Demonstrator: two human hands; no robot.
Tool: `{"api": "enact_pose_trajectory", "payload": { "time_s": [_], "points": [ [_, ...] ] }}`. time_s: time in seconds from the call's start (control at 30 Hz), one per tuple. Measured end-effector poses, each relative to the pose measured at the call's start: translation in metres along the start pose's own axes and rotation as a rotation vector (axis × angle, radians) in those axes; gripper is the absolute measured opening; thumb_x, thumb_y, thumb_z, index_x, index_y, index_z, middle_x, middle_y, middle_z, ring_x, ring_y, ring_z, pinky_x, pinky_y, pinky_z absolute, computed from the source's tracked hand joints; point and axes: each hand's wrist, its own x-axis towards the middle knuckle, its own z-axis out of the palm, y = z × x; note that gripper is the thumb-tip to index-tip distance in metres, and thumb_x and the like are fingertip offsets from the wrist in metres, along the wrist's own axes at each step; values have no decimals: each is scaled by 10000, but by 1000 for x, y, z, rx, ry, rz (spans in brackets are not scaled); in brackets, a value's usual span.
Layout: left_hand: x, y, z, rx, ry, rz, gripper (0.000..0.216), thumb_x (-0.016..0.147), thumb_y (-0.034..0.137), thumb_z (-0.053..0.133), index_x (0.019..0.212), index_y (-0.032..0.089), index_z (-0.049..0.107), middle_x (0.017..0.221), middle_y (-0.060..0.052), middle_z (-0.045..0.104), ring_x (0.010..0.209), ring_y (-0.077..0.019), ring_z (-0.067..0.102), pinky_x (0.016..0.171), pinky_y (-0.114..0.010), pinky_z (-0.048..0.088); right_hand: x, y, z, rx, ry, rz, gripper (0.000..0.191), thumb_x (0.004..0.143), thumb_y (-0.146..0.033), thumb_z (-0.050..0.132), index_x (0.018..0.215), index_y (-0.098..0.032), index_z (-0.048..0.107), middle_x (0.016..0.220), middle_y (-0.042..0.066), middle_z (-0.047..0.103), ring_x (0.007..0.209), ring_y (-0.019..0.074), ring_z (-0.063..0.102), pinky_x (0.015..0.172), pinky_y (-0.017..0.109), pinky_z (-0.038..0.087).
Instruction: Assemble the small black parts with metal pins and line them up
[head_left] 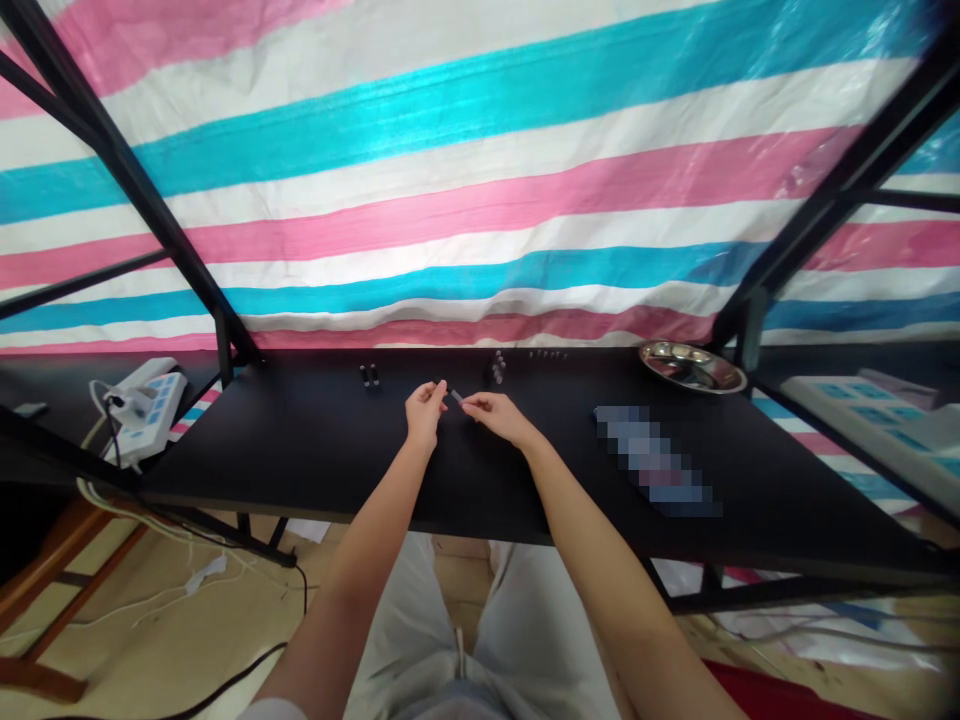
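Observation:
Both my hands meet over the middle of a black table. My left hand has its fingers pinched together next to a small grey piece. My right hand pinches that piece from the other side. The piece is too small to name. Just behind my hands stand a pair of small dark cylinders to the left and a small cluster of dark parts to the right.
A shallow metal dish sits at the table's back right, near a black frame post. A white power strip with cables lies at the left. A striped tarp hangs behind. A row of tiny parts lines the back edge.

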Motion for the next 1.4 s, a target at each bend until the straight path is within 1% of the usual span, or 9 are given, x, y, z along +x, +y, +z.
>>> {"api": "enact_pose_trajectory", "payload": {
  "time_s": [0.07, 0.13, 0.3, 0.43, 0.53, 0.67, 0.97, 1.13, 1.4],
  "points": [
    [1, 0, -1, 6, 30, 20, 289, 639, 387, 667, 712, 126, 566, 666, -13, 581, 419, -27, 414, 416, -188, 309, 1, 5, -6, -97, 32, -42, 248, 664, -376, 603, 768, -162, 672, 731, 30, 626, 626, 120, 517, 648, 275, 425],
    [2, -1, -2, 10, 62, 26, 270, 653, 370, 656, 715, 125, 561, 676, -12, 576, 418, -24, 412, 425, -192, 323, 3, 12, -13, -154, 81, -34, 225, 660, -353, 603, 759, -165, 675, 716, 29, 628, 625, 129, 526, 648, 278, 429],
    [2, -1, -2, 28, 64, 12, 246, 666, 346, 646, 743, 126, 569, 706, -17, 575, 439, -29, 425, 444, -195, 348, 8, 28, -27, -206, 409, 124, 219, 698, -300, 568, 829, -149, 655, 726, 48, 654, 685, 155, 586, 686, 276, 437],
    [0, 0, -1, 76, 33, 5, 243, 668, 340, 648, 768, 126, 588, 728, -30, 581, 476, -41, 447, 456, -193, 360, 7, 27, -30, -424, 535, 239, 209, 739, -294, 538, 869, -178, 653, 796, 48, 676, 773, 179, 603, 728, 293, 415],
    [-1, -1, 0, 96, 18, 23, 251, 664, 349, 650, 775, 129, 599, 719, -25, 577, 484, -44, 446, 469, -194, 374, 7, 23, -28, -551, 542, 277, 210, 770, -305, 519, 890, -195, 652, 854, 47, 681, 841, 197, 597, 763, 311, 382],
    [-2, -3, 1, 111, -7, 75, 268, 652, 362, 661, 777, 131, 610, 708, -22, 577, 495, -50, 449, 476, -198, 391, 13, 21, -26, -658, 514, 332, 203, 790, -325, 509, 866, -208, 658, 847, 42, 681, 855, 203, 590, 777, 327, 346],
    [-1, -7, 1, 135, -32, 85, 261, 649, 347, 665, 791, 134, 618, 696, -16, 569, 519, -60, 462, 484, -194, 398, 25, 26, -24, -731, 475, 347, 256, 810, -381, 495, 881, -211, 672, 854, 50, 682, 838, 197, 592, 762, 319, 324],
    [2, -12, 3, 176, -25, 133, 237, 659, 325, 648, 794, 132, 626, 663, -8, 557, 528, -67, 461, 532, -207, 399, 26, 29, -25, -765, 457, 353, 267, 806, -402, 502, 895, -216, 673, 863, 51, 679, 848, 201, 586, 739, 315, 327],
    [16, -13, 17, 411, -165, 273, 168, 640, 256, 646, 784, 173, 671, 706, -22, 602, 561, -94, 462, 618, -244, 404, 16, 27, -26, -802, 438, 332, 298, 784, -348, 520, 1012, -196, 637, 926, 67, 657, 920, 226, 549, 732, 321, 346]
  ]
}}
